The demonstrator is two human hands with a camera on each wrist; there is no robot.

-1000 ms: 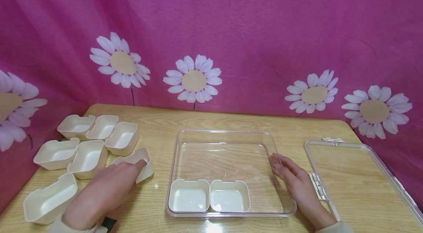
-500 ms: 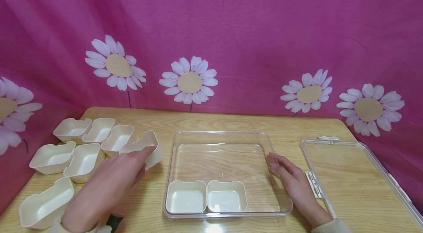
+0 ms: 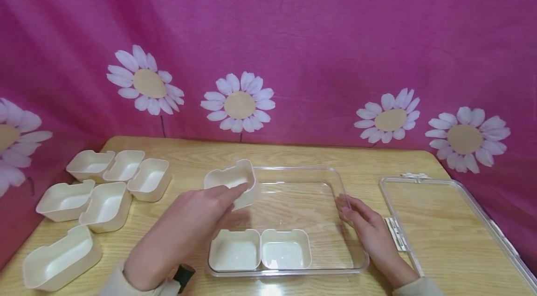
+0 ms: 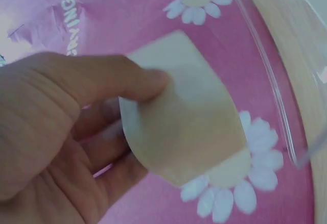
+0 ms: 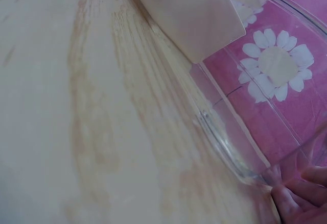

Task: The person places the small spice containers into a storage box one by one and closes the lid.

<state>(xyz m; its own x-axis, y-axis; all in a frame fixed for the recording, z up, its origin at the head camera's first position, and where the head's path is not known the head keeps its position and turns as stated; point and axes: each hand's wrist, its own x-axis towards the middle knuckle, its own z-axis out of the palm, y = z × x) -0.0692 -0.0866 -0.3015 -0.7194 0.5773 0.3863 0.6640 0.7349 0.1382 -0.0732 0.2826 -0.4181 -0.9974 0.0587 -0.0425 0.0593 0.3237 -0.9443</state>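
Note:
My left hand pinches a cream plastic bin with a notched rim, raised over the back left corner of a clear plastic box. In the left wrist view the thumb presses on the wall of the held bin, the other fingers partly hidden behind it. Two more cream bins, a left one and a right one, sit side by side along the front inside the box. My right hand touches the box's right wall from outside, its fingers fairly straight.
Several cream bins stand at the table's left, among them a front one and a back one. A clear framed lid with white latches lies at the right. Behind the wooden table hangs a pink cloth with daisies.
My left hand has lifted the bin from the left side of the table and carried it rightward over the clear box. The right hand has stayed at the box's wall.

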